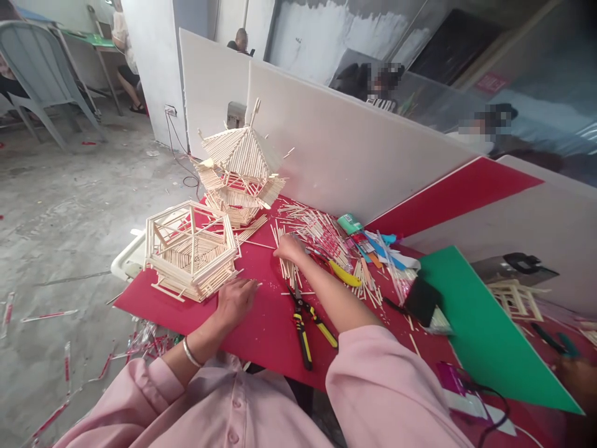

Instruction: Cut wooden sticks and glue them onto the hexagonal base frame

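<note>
My left hand (236, 302) rests low over the red tabletop (261, 320), fingers curled, with the pale end of a thin wooden stick (259, 284) showing at its fingertips. Just beyond it stands an open six-sided frame (191, 246) built of wooden sticks. My right hand (289, 247) reaches down into a bundle of loose sticks (290, 272); its fingers are bent together, and what lies between them is hidden. Below that hand lie black-and-yellow pliers (302, 323), jaws pointing away from me. Behind the frame rises a stick pavilion (242, 165) with a pointed roof.
More sticks (317, 230) lie scattered beside a yellow-handled tool (345, 274) and a green-labelled roll (349, 224). A white partition (326, 137) closes the far side; a green board (494, 330) stands at right. Plastic wrappers (140, 342) litter the floor. Other people sit beyond the partition.
</note>
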A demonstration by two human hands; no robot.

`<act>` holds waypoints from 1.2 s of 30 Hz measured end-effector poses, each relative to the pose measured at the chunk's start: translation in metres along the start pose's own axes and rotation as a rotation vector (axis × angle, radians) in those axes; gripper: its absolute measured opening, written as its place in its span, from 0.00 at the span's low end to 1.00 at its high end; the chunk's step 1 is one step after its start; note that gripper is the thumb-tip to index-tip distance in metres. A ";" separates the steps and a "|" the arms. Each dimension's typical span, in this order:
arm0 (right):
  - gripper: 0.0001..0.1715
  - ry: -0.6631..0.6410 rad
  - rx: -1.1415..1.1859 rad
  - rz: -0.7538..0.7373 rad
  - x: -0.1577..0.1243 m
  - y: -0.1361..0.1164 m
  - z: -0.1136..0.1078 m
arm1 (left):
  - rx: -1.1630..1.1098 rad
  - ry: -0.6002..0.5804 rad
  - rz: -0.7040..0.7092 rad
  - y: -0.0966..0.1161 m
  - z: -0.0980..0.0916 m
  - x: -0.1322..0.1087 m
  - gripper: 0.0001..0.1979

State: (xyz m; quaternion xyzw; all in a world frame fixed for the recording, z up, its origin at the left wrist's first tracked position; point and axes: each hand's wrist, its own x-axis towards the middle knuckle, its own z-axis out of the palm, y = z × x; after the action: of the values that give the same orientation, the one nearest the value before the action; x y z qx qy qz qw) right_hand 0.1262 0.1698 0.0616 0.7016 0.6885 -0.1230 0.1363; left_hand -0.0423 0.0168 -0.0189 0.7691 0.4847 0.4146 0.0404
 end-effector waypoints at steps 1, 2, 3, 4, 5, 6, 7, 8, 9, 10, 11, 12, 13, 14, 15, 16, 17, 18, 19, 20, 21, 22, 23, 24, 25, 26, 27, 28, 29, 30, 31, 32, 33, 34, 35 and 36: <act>0.21 0.011 0.035 0.002 -0.001 0.001 -0.003 | -0.037 0.002 -0.018 -0.001 0.000 0.000 0.08; 0.21 0.022 0.074 -0.003 -0.003 0.003 -0.006 | -0.088 0.001 -0.043 -0.001 0.001 0.000 0.08; 0.21 0.036 0.116 -0.019 -0.008 0.006 -0.008 | -0.153 -0.008 -0.074 -0.002 0.001 0.000 0.07; 0.21 0.053 0.163 -0.046 -0.015 0.009 -0.010 | -0.228 -0.024 -0.110 -0.002 0.001 0.000 0.07; 0.19 0.075 0.211 -0.083 -0.024 0.011 -0.010 | -0.308 -0.043 -0.146 -0.002 0.000 0.000 0.07; 0.17 0.101 0.259 -0.128 -0.036 0.014 -0.008 | -0.386 -0.062 -0.178 -0.002 0.000 0.001 0.07; 0.15 0.133 0.306 -0.177 -0.050 0.017 -0.004 | -0.454 -0.077 -0.205 -0.001 0.000 0.001 0.07; 0.14 0.164 0.348 -0.225 -0.066 0.018 0.001 | -0.508 -0.088 -0.227 0.000 0.000 0.002 0.07; 0.13 0.195 0.385 -0.267 -0.082 0.019 0.008 | -0.548 -0.096 -0.244 0.002 -0.001 0.003 0.07; 0.12 0.226 0.416 -0.304 -0.098 0.020 0.016 | -0.576 -0.101 -0.258 0.003 -0.001 0.004 0.07; 0.11 0.256 0.446 -0.338 -0.113 0.020 0.023 | -0.594 -0.107 -0.270 0.005 0.000 0.005 0.06; 0.10 0.286 0.473 -0.368 -0.125 0.019 0.031 | -0.601 -0.113 -0.281 0.007 0.000 0.005 0.06; 0.09 0.314 0.499 -0.395 -0.135 0.018 0.037 | -0.602 -0.121 -0.290 0.009 0.001 0.005 0.06; 0.09 0.342 0.522 -0.417 -0.143 0.017 0.043 | -0.602 -0.130 -0.297 0.012 0.003 0.005 0.05; 0.09 0.370 0.544 -0.435 -0.148 0.017 0.048 | -0.599 -0.144 -0.303 0.015 0.004 0.005 0.05; 0.10 0.396 0.564 -0.448 -0.151 0.017 0.053 | -0.596 -0.160 -0.307 0.017 0.005 0.004 0.05; 0.10 0.421 0.581 -0.456 -0.152 0.017 0.056 | -0.591 -0.177 -0.311 0.020 0.007 0.003 0.04; 0.11 0.445 0.595 -0.461 -0.153 0.017 0.060 | -0.584 -0.191 -0.317 0.022 0.008 0.002 0.04; 0.11 0.465 0.608 -0.465 -0.154 0.017 0.063 | -0.578 -0.202 -0.323 0.024 0.008 0.001 0.04; 0.11 0.484 0.618 -0.468 -0.156 0.017 0.066 | -0.571 -0.206 -0.328 0.025 0.009 -0.001 0.05; 0.11 0.502 0.626 -0.470 -0.157 0.017 0.069 | -0.567 -0.204 -0.326 0.026 0.010 -0.001 0.07; 0.12 0.519 0.634 -0.472 -0.159 0.016 0.072 | -0.565 -0.200 -0.315 0.026 0.010 -0.002 0.09; 0.12 0.533 0.640 -0.472 -0.161 0.015 0.075 | -0.564 -0.199 -0.296 0.026 0.011 -0.003 0.12; 0.13 0.544 0.645 -0.472 -0.164 0.014 0.078 | -0.560 -0.201 -0.270 0.026 0.011 -0.003 0.13; 0.13 0.553 0.649 -0.469 -0.166 0.013 0.080 | -0.549 -0.205 -0.240 0.025 0.012 -0.004 0.14; 0.13 0.560 0.653 -0.464 -0.168 0.012 0.082 | -0.535 -0.208 -0.210 0.024 0.012 -0.004 0.14; 0.13 0.565 0.658 -0.456 -0.169 0.011 0.083 | -0.521 -0.209 -0.184 0.024 0.012 -0.004 0.14; 0.13 0.573 0.662 -0.443 -0.170 0.011 0.085 | -0.513 -0.207 -0.165 0.023 0.012 -0.005 0.13; 0.13 0.582 0.666 -0.424 -0.171 0.010 0.086 | -0.514 -0.206 -0.155 0.023 0.012 -0.005 0.12; 0.12 0.593 0.669 -0.402 -0.171 0.009 0.087 | -0.526 -0.212 -0.157 0.023 0.011 -0.005 0.11; 0.12 0.606 0.672 -0.377 -0.172 0.009 0.088 | -0.546 -0.225 -0.170 0.024 0.010 -0.005 0.11; 0.12 0.619 0.674 -0.354 -0.173 0.008 0.089 | -0.569 -0.242 -0.194 0.024 0.008 -0.005 0.10; 0.12 0.632 0.675 -0.334 -0.174 0.007 0.090 | -0.589 -0.258 -0.221 0.025 0.006 -0.006 0.10; 0.12 0.644 0.677 -0.319 -0.175 0.006 0.090 | -0.602 -0.272 -0.245 0.026 0.004 -0.006 0.10; 0.12 0.657 0.681 -0.309 -0.177 0.005 0.091 | -0.609 -0.279 -0.260 0.027 0.003 -0.006 0.09; 0.12 0.668 0.685 -0.304 -0.178 0.004 0.092 | -0.609 -0.280 -0.264 0.028 0.002 -0.006 0.09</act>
State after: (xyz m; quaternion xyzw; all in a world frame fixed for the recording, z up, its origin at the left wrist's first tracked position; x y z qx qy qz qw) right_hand 0.1273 -0.0294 0.0402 0.5987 0.7091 -0.1290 -0.3494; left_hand -0.0229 -0.0023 -0.0110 0.7018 0.4241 0.4219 0.3868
